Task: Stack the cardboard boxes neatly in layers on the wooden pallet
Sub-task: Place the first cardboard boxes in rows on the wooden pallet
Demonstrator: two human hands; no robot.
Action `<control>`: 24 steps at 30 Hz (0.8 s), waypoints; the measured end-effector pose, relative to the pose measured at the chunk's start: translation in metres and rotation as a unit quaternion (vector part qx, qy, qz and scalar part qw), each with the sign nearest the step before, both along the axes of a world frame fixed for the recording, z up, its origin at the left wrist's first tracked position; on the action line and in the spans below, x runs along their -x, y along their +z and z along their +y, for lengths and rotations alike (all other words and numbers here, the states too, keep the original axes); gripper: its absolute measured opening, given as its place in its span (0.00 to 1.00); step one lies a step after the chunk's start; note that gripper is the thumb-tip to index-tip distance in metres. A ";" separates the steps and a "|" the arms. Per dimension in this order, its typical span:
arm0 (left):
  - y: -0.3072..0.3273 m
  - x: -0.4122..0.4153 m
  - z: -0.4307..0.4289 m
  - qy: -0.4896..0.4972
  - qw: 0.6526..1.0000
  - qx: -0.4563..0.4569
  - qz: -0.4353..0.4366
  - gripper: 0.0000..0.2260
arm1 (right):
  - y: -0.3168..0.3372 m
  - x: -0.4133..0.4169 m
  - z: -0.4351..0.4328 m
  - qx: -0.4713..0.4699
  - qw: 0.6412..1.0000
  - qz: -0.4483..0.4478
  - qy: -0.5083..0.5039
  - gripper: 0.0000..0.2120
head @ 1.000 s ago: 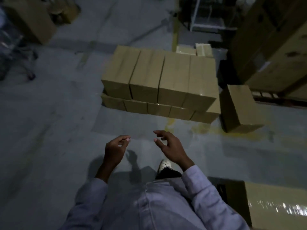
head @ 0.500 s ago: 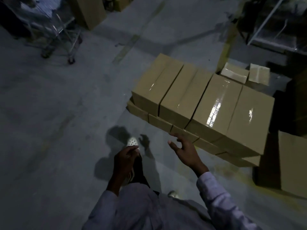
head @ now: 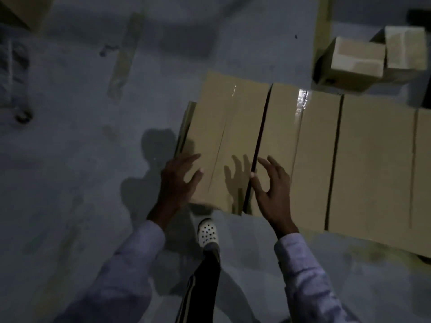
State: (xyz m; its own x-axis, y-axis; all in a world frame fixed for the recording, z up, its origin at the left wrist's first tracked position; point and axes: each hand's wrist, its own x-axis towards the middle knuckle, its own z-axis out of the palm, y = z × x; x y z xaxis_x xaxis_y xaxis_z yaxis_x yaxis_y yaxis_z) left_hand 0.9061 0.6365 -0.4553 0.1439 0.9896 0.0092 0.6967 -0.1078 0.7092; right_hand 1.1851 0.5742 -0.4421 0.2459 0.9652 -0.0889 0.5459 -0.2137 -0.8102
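**Both grips wide at the end box**

I'm looking down on a row of cardboard boxes lying side by side. I'm taking the end box, the leftmost of the row, as reference. The second box is sitting just right of it, with a dark gap running between the two and glare showing on its tape seam. The rest of the row is running off further right. A lower layer of cardboard is peeking out just past the end box's left edge; whatever is carrying it is hidden.

Left grip is wide, fingers spread and straight, at the end box's near left corner with fingertips over its top. I can't tell if it's touching. Right grip is also wide, fingers spread and lightly bent, holding nothing, hovering over the gap on the end box's right side. Its shadow is falling on the end box's top.

Sleeves are pale lilac. A white perforated shoe is standing on the grey floor just short of the end box's near edge. Two small boxes are sitting beyond the end box and well to its right, beside a yellow stripe.
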 end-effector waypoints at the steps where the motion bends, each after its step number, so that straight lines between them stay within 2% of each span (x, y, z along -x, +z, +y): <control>1: -0.024 -0.002 0.030 -0.022 0.999 0.001 0.024 0.20 | -0.021 0.003 0.021 0.000 1.000 -0.011 -0.003 0.22; 5: -0.108 -0.009 0.111 -0.070 0.991 0.022 0.115 0.25 | -0.097 0.007 0.079 -0.004 0.998 -0.055 0.007 0.23; 8: -0.151 0.000 0.133 -0.096 0.985 0.024 0.145 0.25 | -0.136 0.008 0.099 -0.025 0.994 -0.108 0.024 0.22; 11: -0.172 0.021 0.135 -0.102 0.992 0.046 0.050 0.25 | -0.158 0.019 0.105 -0.023 0.990 -0.138 0.017 0.23; 14: -0.175 0.033 0.141 -0.077 0.992 0.088 -0.039 0.25 | -0.165 0.038 0.106 -0.040 0.993 -0.107 -0.004 0.23; 19: -0.167 0.033 0.147 -0.091 0.982 0.151 -0.069 0.28 | -0.166 0.052 0.108 -0.010 0.999 -0.006 -0.049 0.28; 24: -0.100 0.027 0.148 -0.090 0.966 0.217 -0.106 0.33 | -0.113 0.050 0.098 0.020 0.998 0.018 -0.064 0.30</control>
